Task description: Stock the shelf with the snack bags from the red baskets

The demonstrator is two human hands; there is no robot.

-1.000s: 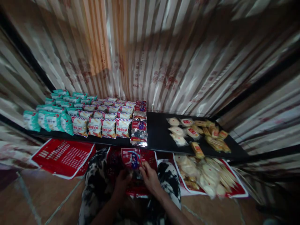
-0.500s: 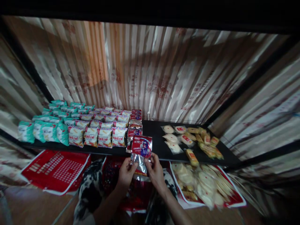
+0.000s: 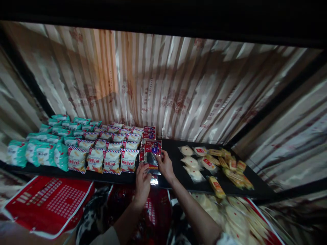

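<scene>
A red and silver snack packet [image 3: 151, 148] with a dark figure on its front is held over the black shelf [image 3: 171, 154]. My right hand [image 3: 166, 166] grips its right edge, thumb on the front. At the lower left corner my left hand [image 3: 143, 180] pinches it with bent fingers. Behind it, more red packets [image 3: 149, 134] form a short row running back. Just left of that row stand white and red snack bags [image 3: 111, 161] in several rows.
Teal bags [image 3: 46, 154] fill the shelf's left end. Round white packaged cakes [image 3: 190, 162] and yellow wrapped snacks [image 3: 231, 166] lie on the right. Below are a red bag [image 3: 51, 204] and a heap of packaged cakes [image 3: 235, 214]. A striped curtain [image 3: 173, 85] hangs behind.
Both hands have carried the red packet forward from the shelf's front edge to over the shelf, close to the row of red packets. The view has shifted slightly.
</scene>
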